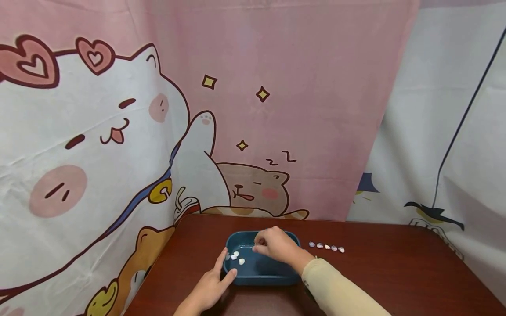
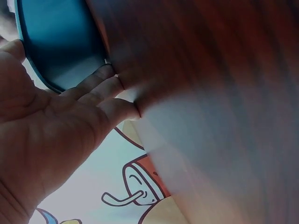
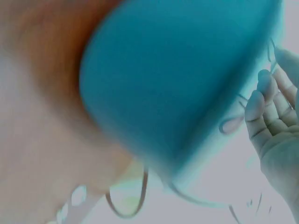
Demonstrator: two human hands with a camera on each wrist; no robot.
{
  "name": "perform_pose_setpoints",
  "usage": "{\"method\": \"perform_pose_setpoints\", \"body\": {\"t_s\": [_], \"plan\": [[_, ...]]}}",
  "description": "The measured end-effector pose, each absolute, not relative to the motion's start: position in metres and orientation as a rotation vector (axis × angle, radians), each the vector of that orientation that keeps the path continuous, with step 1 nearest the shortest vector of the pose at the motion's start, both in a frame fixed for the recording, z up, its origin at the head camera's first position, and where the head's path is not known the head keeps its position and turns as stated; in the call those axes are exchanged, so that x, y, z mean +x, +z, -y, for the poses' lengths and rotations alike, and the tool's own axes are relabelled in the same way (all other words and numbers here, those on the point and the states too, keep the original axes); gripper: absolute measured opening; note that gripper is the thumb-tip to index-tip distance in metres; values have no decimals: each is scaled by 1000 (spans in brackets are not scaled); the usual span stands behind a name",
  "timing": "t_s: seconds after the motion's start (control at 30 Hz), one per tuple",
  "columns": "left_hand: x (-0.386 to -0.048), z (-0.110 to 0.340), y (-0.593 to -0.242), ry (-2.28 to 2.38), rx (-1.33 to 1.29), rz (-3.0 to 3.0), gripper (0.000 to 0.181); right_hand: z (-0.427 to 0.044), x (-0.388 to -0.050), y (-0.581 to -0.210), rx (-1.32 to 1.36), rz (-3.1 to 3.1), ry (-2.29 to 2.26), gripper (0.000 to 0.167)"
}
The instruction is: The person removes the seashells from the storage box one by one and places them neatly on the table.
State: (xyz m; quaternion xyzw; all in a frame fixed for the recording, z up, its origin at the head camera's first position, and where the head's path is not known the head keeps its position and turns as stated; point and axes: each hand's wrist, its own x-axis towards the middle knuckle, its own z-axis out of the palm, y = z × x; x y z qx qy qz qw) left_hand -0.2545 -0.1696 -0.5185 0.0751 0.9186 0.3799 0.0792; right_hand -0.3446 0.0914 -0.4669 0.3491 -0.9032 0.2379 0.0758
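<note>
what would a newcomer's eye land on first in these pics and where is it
Probably the huge white cartoon cat filling the head view's left side. Next, low in the middle, the blue-green tray on the red-brown table, with the left hand at its left end and the right hand above it. Small pale pieces form a row to its right.

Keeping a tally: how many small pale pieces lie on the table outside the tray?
5, in one row on the table right of the tray: leftmost piece, second piece, middle piece, fourth piece, rightmost piece. The right sleeve may hide others.
</note>
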Motion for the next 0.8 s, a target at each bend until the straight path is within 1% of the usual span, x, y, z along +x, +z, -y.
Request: {"method": "perform_pose_setpoints", "body": {"t_s": [0.1,0.23,0.37,0.5,0.63,0.8], "plan": [[-255,168,-518,1130,212,-2748,88,-125,-347,-451,905,2668,763,14],[-255,169,-519,1137,225,-2751,86,-186,-356,-441,674,2674,759,14],[-254,170,-520,1134,253,-2771,84,-253,-364,-444,458,2721,719,17],[-254,171,-519,1127,258,-2776,85,-307,-365,-458,282,2812,675,24],[-252,171,-517,1134,241,-2769,85,-338,-363,-477,231,2904,615,25],[-251,169,-516,1126,233,-2768,84,-350,-359,-495,247,3006,500,17]]}}
